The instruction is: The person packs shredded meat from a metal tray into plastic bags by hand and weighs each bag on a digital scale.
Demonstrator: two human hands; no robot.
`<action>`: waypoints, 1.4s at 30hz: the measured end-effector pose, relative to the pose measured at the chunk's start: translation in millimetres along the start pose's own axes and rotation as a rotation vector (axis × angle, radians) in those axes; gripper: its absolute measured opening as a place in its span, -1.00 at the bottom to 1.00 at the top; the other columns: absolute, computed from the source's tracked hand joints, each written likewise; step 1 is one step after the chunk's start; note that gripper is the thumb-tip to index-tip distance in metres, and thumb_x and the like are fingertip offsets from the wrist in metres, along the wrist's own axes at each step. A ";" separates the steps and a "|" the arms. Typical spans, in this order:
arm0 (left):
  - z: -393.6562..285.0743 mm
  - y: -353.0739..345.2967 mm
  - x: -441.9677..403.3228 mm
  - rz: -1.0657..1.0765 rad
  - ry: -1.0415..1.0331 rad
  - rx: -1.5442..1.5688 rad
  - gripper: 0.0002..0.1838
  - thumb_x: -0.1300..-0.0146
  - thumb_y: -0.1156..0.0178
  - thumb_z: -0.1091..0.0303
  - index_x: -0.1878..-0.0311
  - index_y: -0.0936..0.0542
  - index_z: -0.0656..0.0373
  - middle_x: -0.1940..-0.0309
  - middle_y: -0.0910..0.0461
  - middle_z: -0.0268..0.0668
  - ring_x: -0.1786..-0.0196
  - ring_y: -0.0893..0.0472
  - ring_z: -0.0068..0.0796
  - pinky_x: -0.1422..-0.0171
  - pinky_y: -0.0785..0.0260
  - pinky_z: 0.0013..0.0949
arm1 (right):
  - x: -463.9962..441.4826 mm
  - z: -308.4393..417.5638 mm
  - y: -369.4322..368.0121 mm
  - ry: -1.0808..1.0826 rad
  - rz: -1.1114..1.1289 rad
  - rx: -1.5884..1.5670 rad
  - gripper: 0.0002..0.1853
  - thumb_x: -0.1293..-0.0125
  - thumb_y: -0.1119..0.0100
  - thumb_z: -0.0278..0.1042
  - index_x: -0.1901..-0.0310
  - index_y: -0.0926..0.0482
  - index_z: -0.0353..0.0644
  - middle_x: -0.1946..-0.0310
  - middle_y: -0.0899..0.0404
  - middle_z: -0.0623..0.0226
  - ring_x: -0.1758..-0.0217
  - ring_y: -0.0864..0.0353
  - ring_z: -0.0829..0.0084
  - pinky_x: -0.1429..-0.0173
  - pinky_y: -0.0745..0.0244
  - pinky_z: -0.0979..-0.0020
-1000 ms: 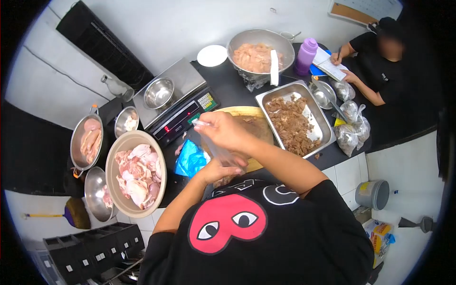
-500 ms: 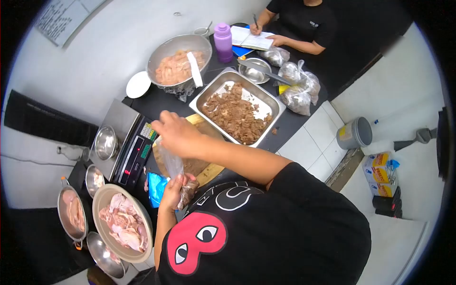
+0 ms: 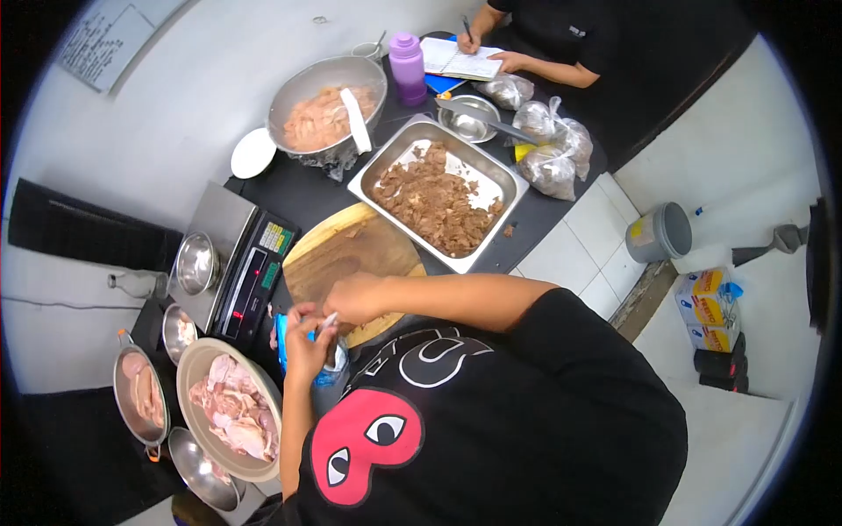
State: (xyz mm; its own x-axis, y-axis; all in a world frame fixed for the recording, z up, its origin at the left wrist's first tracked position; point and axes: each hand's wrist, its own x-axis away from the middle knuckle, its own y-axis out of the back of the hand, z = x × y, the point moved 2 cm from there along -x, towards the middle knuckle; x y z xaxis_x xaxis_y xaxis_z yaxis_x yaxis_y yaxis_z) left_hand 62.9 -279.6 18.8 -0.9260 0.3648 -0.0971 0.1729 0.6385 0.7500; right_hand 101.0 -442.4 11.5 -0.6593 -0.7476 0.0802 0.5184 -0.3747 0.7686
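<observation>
My left hand and my right hand meet in front of my chest. Both are closed on the gathered neck of a clear plastic bag, whose brown filling hangs below the fingers, largely hidden. Right beside the hands lies a blue plastic packet. A round wooden chopping board sits just beyond my right hand. Past it stands a steel tray with chopped brown meat in it.
A digital scale carries a steel bowl. Raw chicken fills a beige tub and a large bowl. Tied bags, a knife and a purple bottle lie farther back. A person writes in a notebook.
My right hand has come down from above the board to meet my left hand at the bag's neck. The stretched-up plastic is now gathered between the fingers.
</observation>
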 end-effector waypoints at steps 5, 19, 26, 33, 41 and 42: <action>22.5 10.7 -31.9 -0.229 0.147 -0.137 -0.94 0.00 -0.28 0.44 0.44 -0.64 0.22 0.53 -0.50 -0.30 0.54 -0.41 -0.41 0.44 -0.25 -0.35 | -10.4 -17.5 -13.4 -0.075 -0.227 -0.596 -0.84 -0.23 -0.09 -0.28 0.32 -0.60 -0.15 0.53 -0.57 0.20 0.50 -0.56 0.32 0.43 -0.41 0.30; -47.7 46.2 -69.4 0.432 0.318 0.171 -0.93 -0.09 -0.16 0.53 0.43 -0.62 0.29 0.60 -0.57 -0.42 0.68 -0.42 -0.73 0.62 -0.24 -0.64 | -16.5 -38.0 39.1 -0.032 -0.027 -1.030 -0.91 -0.22 -0.15 -0.38 0.36 -0.46 -0.18 0.51 -0.54 0.43 0.48 -0.51 0.67 0.51 -0.36 0.57; 25.5 -30.8 -44.2 -0.144 0.574 1.430 -0.87 -0.24 -0.11 0.46 0.15 -0.53 0.22 0.32 -0.60 -0.29 0.32 -0.59 -0.53 0.23 -0.48 -0.49 | -8.3 1.6 9.7 -0.032 -0.617 -0.132 -0.91 -0.21 -0.04 -0.41 0.27 -0.46 -0.18 0.58 -0.57 0.15 0.50 -0.62 0.21 0.50 -0.49 0.27; 24.4 -50.4 -43.6 -0.399 0.628 1.763 -0.80 -0.16 -0.17 0.55 0.16 -0.45 0.12 0.24 -0.56 -0.25 0.17 -0.57 -0.39 0.06 -0.48 -0.35 | -12.3 6.2 1.6 -0.062 -0.589 0.004 -0.85 -0.10 -0.06 -0.36 0.29 -0.41 -0.17 0.48 -0.56 0.11 0.43 -0.59 0.05 0.36 -0.49 0.16; 10.7 -46.8 -52.7 -0.511 0.491 1.476 -0.69 -0.05 -0.20 0.67 0.14 -0.41 0.19 0.26 -0.58 -0.20 0.24 -0.59 -0.44 0.11 -0.46 -0.42 | -29.6 -35.9 12.6 -0.145 -0.812 -0.237 -0.98 -0.08 -0.02 -0.50 0.46 -0.44 -0.20 0.52 -0.50 0.13 0.46 -0.50 0.12 0.37 -0.40 0.23; 20.5 -50.6 -55.4 -0.448 0.485 1.405 -0.66 -0.05 -0.20 0.65 0.10 -0.40 0.17 0.29 -0.58 -0.21 0.24 -0.58 -0.46 0.12 -0.44 -0.42 | -30.6 -40.8 9.7 -0.244 -0.709 -0.361 -0.94 -0.08 -0.01 -0.53 0.50 -0.45 -0.22 0.55 -0.50 0.13 0.49 -0.51 0.16 0.37 -0.39 0.26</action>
State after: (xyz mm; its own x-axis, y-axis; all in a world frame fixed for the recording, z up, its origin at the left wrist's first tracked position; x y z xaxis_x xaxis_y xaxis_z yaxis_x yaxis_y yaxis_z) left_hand 112.3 -318.2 -27.2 -0.9544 -0.0923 0.2838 -0.2303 0.8325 -0.5039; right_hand 148.5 -445.5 -9.4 -0.9732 -0.1440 -0.1794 0.0512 -0.8958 0.4414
